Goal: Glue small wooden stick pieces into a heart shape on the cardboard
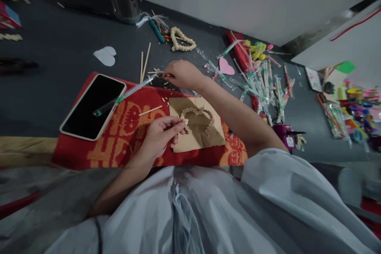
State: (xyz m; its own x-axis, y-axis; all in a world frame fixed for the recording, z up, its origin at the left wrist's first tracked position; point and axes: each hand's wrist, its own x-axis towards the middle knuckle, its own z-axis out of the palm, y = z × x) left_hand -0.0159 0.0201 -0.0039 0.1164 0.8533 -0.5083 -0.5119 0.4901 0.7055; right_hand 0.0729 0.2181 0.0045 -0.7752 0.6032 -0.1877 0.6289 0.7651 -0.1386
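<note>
Outline [212, 119] lies on paper [216, 139] in the head view, open side pointing toward the wearer [208, 206], long axis roughly left to right. Left hand [160, 135] pinches a bit [185, 121] at its left edge; right hand [185, 74] bunches by sticks [146, 62], hold unclear.

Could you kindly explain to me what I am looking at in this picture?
Certainly. There is no machine: these are a person's two bare hands, seen from a camera worn on the head, looking forward and down. The left hand pinches small pale bits at the edge of a rough outline on brown paper. The right hand is above scattered stick pieces; whether it grips any is hidden. The paper rests on a red cloth, with a phone at the cloth's left. Beyond, on the dark table, are a heart-shaped frame and a pink heart.
</note>
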